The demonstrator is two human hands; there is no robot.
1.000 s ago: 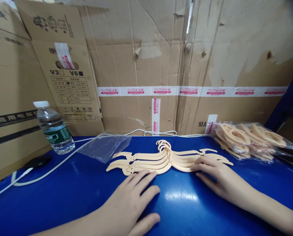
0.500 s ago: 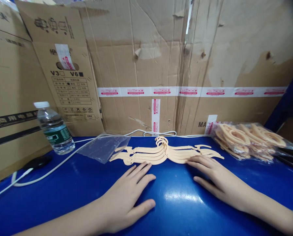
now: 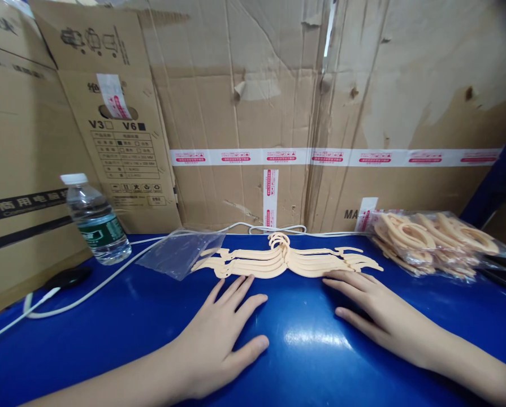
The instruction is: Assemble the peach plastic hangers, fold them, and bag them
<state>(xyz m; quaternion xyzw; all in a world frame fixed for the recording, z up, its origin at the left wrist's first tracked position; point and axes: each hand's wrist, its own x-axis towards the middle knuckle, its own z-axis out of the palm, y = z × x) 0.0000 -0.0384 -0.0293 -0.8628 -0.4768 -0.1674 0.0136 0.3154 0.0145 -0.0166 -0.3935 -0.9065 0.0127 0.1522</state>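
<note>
Several cream plastic hangers lie overlapped on the blue table, their hooks bunched at the far middle. My left hand rests before their left half, fingers spread and holding nothing; its longest fingertips are at the near edge of the hangers. At the right half, my right hand has its fingers stretched out, with the fingertips on or just beside the hangers' near edge. Its far fingers partly cover the right end of the hangers. Whether either hand presses on them I cannot tell.
A clear plastic bag lies left of the hangers. Farther left are a water bottle, a black mouse-like object and a white cable. Bagged cream hangers sit at right. Cardboard boxes wall the back.
The hangers sit slightly farther back and closer together. My left hand's fingers have shifted a little to the left and away from me; my right hand has barely moved.
</note>
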